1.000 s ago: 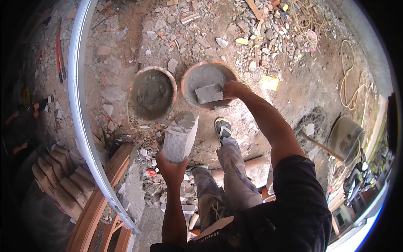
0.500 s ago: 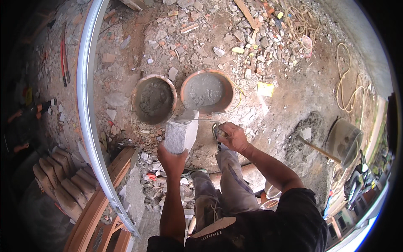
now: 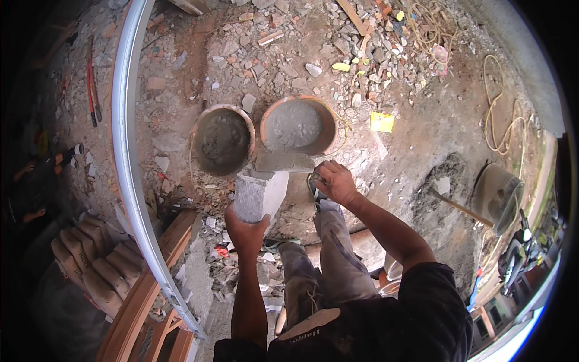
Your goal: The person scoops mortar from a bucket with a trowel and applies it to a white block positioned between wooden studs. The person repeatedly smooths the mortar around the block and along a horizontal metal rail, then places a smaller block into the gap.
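Note:
My left hand (image 3: 246,230) grips the near end of a pale grey lightweight block (image 3: 258,196), held up in front of my legs. In my right hand (image 3: 336,183) is a trowel, its handle hidden by the fingers. The flat trowel blade (image 3: 283,162) points left, over the far end of the block; whether it touches cannot be seen. Just beyond stand two round buckets with wet grey mortar: a left bucket (image 3: 252,134) with darker mix and a right orange bucket (image 3: 331,123) with paler mix.
A curved metal post (image 3: 123,120) rises at left, beside wooden frames (image 3: 134,314) and stacked sacks (image 3: 102,265). Rubble (image 3: 289,57) covers the far ground. On the right are a tipped bucket (image 3: 497,196), a long-handled tool (image 3: 461,208) and a hose (image 3: 497,108). Someone stands at far left.
The trowel has turned from edge-on, so its flat blade now shows above the block's far end. My right hand has shifted slightly up. The left hand still holds the block.

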`<state>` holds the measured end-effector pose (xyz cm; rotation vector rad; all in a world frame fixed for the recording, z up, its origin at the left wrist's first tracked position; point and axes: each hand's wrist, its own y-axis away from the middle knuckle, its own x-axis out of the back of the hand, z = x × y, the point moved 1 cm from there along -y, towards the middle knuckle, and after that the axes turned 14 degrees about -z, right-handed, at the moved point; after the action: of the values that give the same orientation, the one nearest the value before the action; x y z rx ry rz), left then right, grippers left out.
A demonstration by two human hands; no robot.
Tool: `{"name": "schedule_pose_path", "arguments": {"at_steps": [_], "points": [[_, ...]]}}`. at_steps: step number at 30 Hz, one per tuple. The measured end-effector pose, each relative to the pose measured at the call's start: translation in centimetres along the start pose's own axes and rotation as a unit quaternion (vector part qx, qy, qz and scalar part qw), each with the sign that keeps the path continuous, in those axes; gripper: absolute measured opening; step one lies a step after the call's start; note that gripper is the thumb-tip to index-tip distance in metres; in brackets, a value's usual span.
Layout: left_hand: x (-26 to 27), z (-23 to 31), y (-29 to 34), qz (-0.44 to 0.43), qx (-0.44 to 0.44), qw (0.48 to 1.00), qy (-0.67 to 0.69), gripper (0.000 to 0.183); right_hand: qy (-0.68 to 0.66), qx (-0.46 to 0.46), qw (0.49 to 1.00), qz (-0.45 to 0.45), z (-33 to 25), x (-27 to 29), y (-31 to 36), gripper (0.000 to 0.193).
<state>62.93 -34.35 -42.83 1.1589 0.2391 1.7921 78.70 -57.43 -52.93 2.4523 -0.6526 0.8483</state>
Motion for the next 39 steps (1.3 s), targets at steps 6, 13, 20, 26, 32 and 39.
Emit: {"name": "schedule_pose_path", "arguments": {"at_steps": [6, 13, 20, 26, 32, 39], "points": [[1.1, -0.1, 0.9, 0.003, 0.016, 0.997, 0.07, 0.08, -0.088, -0.149, 0.985, 0.014, 0.0, -1.3, 3.1, 0.025], [1.9, 1.3, 1.5, 0.006, 0.023, 0.995, 0.095, 0.083, 0.007, -0.097, 0.995, 0.014, 0.5, -3.1, 0.7, 0.024], [8.2, -1.1, 8.6, 0.052, 0.002, 0.995, 0.091, 0.082, 0.016, -0.23, 0.973, -0.022, 2.3, 3.2, 8.1, 0.021], [19.0, -3.4, 21.5, 0.052, -0.028, 0.993, 0.1, 0.081, -0.045, -0.258, 0.965, -0.009, -1.9, 4.7, 11.5, 0.023], [30.7, -9.5, 39.4, 0.129, 0.041, 0.989, -0.056, 0.088, -0.094, -0.23, 0.969, -0.004, -8.1, -0.6, 14.1, 0.022], [41.4, -20.4, 54.6, 0.196, 0.032, 0.974, -0.109, 0.091, -0.239, -0.178, 0.954, -0.025, -19.8, -5.3, 13.8, 0.015]]}}
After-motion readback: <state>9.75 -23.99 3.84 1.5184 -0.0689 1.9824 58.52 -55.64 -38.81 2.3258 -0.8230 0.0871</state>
